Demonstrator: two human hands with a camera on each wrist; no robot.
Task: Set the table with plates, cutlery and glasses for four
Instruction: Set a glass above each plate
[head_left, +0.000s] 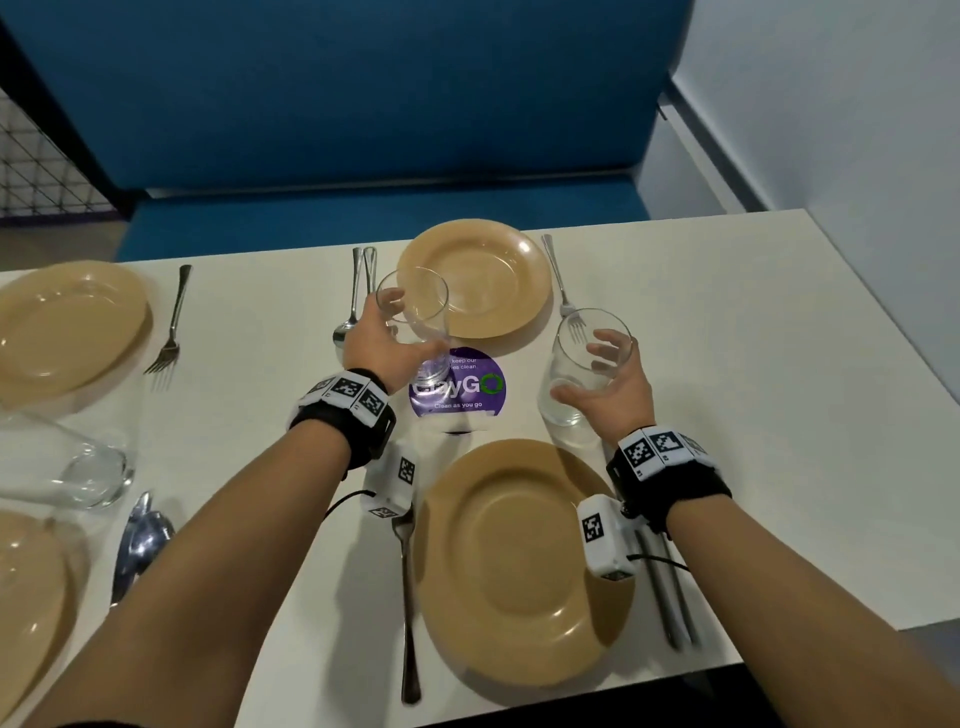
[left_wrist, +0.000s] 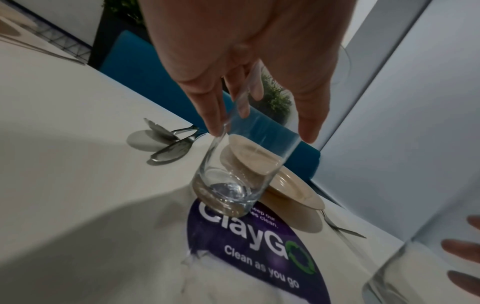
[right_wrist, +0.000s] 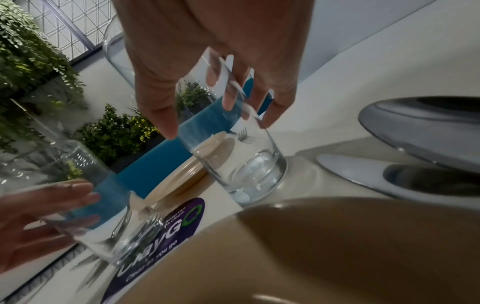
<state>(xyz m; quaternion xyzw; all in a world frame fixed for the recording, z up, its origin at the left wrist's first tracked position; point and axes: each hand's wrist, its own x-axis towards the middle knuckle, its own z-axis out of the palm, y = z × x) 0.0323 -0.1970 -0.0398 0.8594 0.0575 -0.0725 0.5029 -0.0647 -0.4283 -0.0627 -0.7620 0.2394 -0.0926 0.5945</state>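
Note:
My left hand (head_left: 410, 332) grips a clear glass (head_left: 415, 317), tilted, with its base just over a purple round sticker (head_left: 470, 392); whether the base touches the table (head_left: 727, 364) I cannot tell. In the left wrist view the fingers (left_wrist: 215, 121) and thumb curl round that glass (left_wrist: 233, 174). My right hand (head_left: 592, 374) holds a second glass (head_left: 582, 379), which stands upright on the table right of the sticker, above the near tan plate (head_left: 519, 561). Its base (right_wrist: 257, 176) rests on the white top. A far tan plate (head_left: 483, 280) lies beyond the sticker.
Two more tan plates (head_left: 62, 327) (head_left: 26, 597) lie at the left with a third glass (head_left: 88, 467) between them. Forks (head_left: 169, 332) (head_left: 563, 291) (head_left: 408, 597), spoons (head_left: 358, 291) and other cutlery (head_left: 670, 592) flank the plates. A blue bench (head_left: 363, 218) runs behind the table.

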